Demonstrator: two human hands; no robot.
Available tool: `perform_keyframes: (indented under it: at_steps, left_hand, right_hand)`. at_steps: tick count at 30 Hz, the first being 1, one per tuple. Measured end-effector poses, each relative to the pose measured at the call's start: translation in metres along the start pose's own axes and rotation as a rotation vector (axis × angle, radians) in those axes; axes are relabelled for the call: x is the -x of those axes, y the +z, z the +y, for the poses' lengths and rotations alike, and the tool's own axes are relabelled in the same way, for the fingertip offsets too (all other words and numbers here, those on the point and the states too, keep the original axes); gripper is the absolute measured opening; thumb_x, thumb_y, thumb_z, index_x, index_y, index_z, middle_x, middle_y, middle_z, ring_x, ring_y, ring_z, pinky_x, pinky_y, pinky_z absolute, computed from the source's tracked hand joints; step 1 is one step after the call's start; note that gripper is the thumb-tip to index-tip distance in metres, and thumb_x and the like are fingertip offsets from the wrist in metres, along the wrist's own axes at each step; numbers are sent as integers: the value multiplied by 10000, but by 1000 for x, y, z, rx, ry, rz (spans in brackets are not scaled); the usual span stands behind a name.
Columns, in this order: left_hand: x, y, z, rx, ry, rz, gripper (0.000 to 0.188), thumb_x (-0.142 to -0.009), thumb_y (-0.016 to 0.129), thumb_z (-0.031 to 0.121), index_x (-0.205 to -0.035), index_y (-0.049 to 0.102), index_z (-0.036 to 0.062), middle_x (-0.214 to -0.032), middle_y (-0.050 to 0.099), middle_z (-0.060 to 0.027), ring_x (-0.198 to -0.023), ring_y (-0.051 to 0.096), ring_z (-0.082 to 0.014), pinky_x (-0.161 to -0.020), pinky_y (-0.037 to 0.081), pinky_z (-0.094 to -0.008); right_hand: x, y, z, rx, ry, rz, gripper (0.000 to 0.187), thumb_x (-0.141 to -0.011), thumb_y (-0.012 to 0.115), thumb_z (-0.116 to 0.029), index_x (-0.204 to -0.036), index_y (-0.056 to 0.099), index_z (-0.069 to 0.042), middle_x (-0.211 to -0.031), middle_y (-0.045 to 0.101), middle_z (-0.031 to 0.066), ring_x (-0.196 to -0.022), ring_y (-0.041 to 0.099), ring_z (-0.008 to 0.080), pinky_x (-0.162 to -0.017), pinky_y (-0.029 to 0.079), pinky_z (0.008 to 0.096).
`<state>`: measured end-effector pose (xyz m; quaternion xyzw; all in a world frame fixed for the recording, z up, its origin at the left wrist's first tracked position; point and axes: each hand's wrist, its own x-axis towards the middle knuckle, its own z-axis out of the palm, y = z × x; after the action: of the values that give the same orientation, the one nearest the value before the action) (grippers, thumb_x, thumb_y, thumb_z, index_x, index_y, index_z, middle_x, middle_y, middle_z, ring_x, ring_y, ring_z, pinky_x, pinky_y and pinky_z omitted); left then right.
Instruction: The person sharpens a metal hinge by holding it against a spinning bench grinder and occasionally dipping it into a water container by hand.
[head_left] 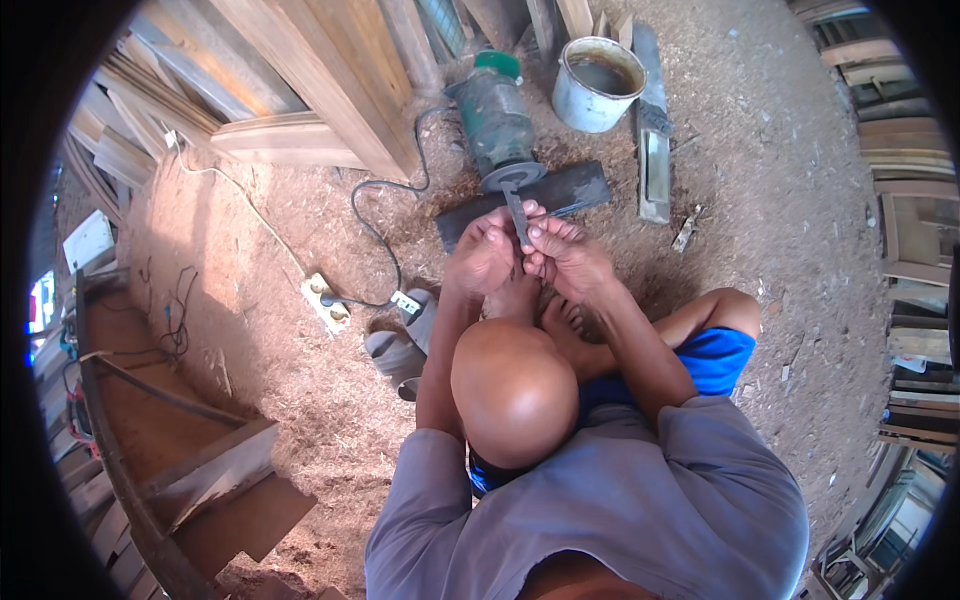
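Both my hands hold a narrow, flat grey metal blade (pixel 517 214) in front of my bent knee. My right hand (pixel 572 257) pinches its near end between thumb and fingers. From the other side, the curled fingers of my left hand (pixel 482 258) close on the blade. The far tip reaches the grinding wheel (pixel 513 176) of a dusty green electric grinder (pixel 495 120); whether tip and wheel touch, I cannot tell. Beneath the wheel, a dark board (pixel 580 190) lies on the ground.
A white bucket (pixel 590 105) of murky liquid stands right of the grinder, beside a long plank (pixel 654 150). The grinder's black cord (pixel 385 232) runs to a power strip (pixel 326 303). Sandals (pixel 397 350) lie to my left. Timber (pixel 300 70) leans behind; wooden frames (pixel 912 225) line the right.
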<state>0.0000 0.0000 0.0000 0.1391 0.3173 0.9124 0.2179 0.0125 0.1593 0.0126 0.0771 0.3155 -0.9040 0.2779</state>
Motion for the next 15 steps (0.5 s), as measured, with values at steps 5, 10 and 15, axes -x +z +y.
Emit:
perform_keyframes:
  at_steps: [5,10,15]
  left_hand:
    - [4,-1,-1,93,-58,-5,606,-856,645,386,-1268,490,-30,-1153,593,-133,-807,595,-131,-654,523,-264]
    - [8,-11,-11,79,-56,55,490,-850,666,334,-1185,571,-11,-1206,583,-127,-780,593,-115,-621,521,-258]
    - [9,-14,-12,83,-27,69,391,-853,673,289,-1123,619,11,-1254,564,-130,-780,592,-112,-616,520,-261]
  right_hand:
    - [-1,1,6,49,42,13,96,-917,582,-110,-982,599,-42,-790,590,16,-646,548,86,-606,483,200]
    - [1,3,13,53,44,20,91,-911,598,-121,-959,611,-46,-771,606,6,-610,540,62,-571,467,182]
    - [3,5,14,-9,75,23,97,-915,585,-114,-984,606,-49,-786,593,10,-639,540,74,-592,466,189]
